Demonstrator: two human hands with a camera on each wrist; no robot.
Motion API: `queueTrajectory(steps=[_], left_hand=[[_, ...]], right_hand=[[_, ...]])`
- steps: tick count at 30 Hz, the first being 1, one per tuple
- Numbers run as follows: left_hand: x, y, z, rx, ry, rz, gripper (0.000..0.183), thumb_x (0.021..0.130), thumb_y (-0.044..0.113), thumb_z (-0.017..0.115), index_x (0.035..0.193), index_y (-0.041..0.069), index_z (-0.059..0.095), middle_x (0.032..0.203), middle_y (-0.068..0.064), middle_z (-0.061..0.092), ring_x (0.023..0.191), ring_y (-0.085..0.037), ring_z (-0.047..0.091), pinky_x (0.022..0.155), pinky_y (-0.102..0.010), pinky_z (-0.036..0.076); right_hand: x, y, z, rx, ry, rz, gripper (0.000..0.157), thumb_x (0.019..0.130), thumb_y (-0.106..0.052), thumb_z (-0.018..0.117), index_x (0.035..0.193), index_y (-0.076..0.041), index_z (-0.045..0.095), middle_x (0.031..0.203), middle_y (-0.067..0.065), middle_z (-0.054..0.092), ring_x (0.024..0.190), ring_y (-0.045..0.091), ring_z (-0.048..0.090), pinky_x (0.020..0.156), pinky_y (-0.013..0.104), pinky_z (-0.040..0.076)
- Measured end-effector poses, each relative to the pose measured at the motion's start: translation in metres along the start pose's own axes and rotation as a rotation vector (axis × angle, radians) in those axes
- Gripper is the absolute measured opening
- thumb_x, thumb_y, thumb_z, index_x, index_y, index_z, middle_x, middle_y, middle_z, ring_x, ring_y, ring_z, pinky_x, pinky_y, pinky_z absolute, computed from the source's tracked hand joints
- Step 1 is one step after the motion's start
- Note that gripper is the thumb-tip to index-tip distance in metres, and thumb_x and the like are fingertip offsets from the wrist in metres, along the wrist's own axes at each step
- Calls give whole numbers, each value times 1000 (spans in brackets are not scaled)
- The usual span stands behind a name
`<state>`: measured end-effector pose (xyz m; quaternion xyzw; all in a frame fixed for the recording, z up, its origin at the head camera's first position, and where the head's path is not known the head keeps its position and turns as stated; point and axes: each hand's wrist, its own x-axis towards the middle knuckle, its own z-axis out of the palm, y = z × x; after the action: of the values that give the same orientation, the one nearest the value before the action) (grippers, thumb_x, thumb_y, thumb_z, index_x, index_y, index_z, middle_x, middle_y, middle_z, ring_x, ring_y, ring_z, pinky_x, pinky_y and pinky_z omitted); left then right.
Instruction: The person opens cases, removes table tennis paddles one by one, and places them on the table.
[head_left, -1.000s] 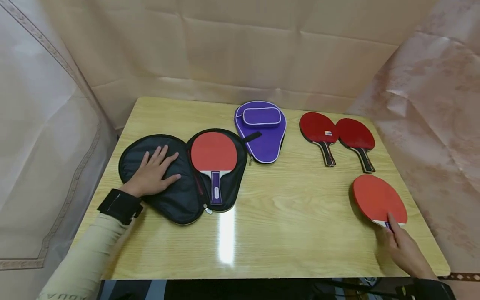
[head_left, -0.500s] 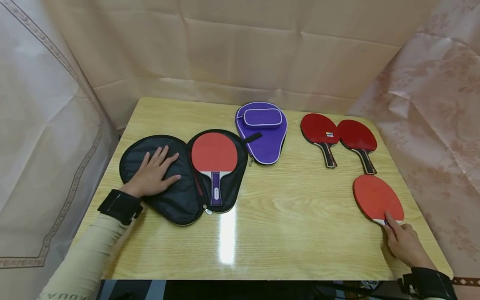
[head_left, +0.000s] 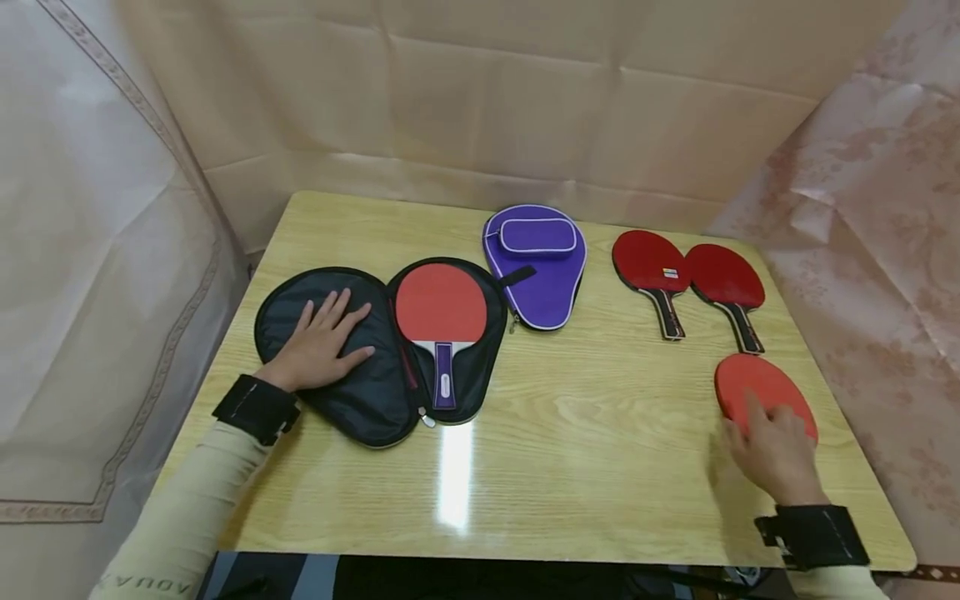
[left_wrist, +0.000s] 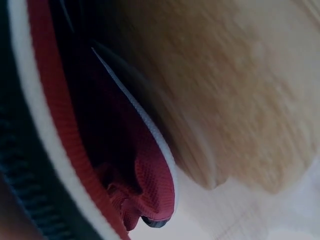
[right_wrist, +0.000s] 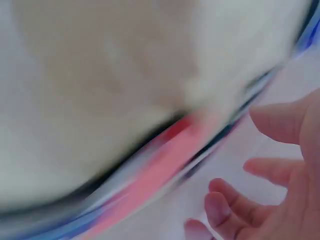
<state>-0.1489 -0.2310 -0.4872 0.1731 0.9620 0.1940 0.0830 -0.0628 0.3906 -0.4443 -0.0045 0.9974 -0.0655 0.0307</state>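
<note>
My left hand (head_left: 318, 346) lies with spread fingers on the opened flap of a black paddle case (head_left: 360, 421). In the case's other half sits a table tennis paddle (head_left: 441, 302) with an orange-red face and a purple-and-white handle. The left wrist view shows dark red cloth (left_wrist: 152, 187) with pale edging, close to the camera. My right hand (head_left: 780, 454) hovers over a similar orange-red paddle (head_left: 783, 390) near the table's right side, covering its handle. In the blurred right wrist view, the right fingers (right_wrist: 267, 172) are loosely bent with nothing between them.
A purple paddle case (head_left: 546, 292) with a small front pocket lies behind the black one, touching its edge. Two dark red paddles with black handles, one left (head_left: 647, 257) and one right (head_left: 726, 275), lie at the back right. Cloth (head_left: 487, 108) hangs behind the wooden table (head_left: 585, 475).
My right hand has let go of the orange-red paddle's handle and moved up and left over it. The paddle now lies on the table. The left hand stays on the flap.
</note>
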Motion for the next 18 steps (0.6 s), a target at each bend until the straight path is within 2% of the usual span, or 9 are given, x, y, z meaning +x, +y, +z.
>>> queueTrajectory(steps=[1,3,7,9,12,14,15,17,18], left_hand=[[-1,0,-1,4,4,-2,72,101,44,52,157,8,27,163,-26,6,151,-44,1,118,-64,-3],[-2,0,-3,7,7,-6,72,101,44,52,157,8,27,163,-27,6,151,-44,1,118,-64,-3],[0,0,-5,9,5,-16,72,101,44,53,157,9,27,164,-25,6,151,-42,1,118,-63,-4],[1,0,-4,6,4,-18,72,100,44,54,158,9,27,164,-24,6,152,-41,0,119,-62,-4],[3,-1,-3,-6,16,-16,72,100,44,54,157,10,28,164,-23,6,152,-40,0,119,-61,-4],[2,0,-1,-15,22,-15,72,99,44,54,157,10,28,164,-23,7,152,-40,1,119,-61,-4],[2,0,-1,-19,25,-15,72,99,43,55,157,10,29,164,-24,7,152,-40,1,119,-61,-3],[-1,1,-1,-23,23,-19,72,99,43,55,157,10,29,164,-24,7,152,-40,2,119,-61,-2],[-2,1,-1,-25,22,-22,72,99,43,55,157,10,29,164,-24,7,152,-40,2,119,-62,-2]], right_hand=[[8,-27,1,25,54,-72,56,95,-16,63,139,9,40,102,41,46,89,56,48,65,62,41],[25,-85,2,95,76,-202,56,94,-14,65,141,8,43,101,34,50,86,45,51,66,55,43],[55,-197,14,255,-32,-393,61,97,-17,63,148,3,38,104,24,55,87,31,53,68,43,46],[66,-246,23,342,-134,-412,64,98,-21,61,152,0,33,110,22,57,92,29,54,73,42,48],[79,-303,40,431,-258,-374,70,100,-28,59,156,-3,25,120,20,58,103,31,59,82,44,51],[84,-329,52,421,-304,-319,75,100,-34,58,157,-4,20,128,22,58,110,33,61,88,46,52],[85,-339,58,395,-312,-300,76,100,-36,58,157,-4,19,126,23,60,109,35,62,87,46,53],[87,-353,69,329,-300,-263,77,99,-39,58,156,-3,21,125,23,62,106,36,66,83,45,55],[87,-358,73,300,-288,-250,76,99,-39,59,154,-3,23,117,24,65,97,36,68,75,44,56]])
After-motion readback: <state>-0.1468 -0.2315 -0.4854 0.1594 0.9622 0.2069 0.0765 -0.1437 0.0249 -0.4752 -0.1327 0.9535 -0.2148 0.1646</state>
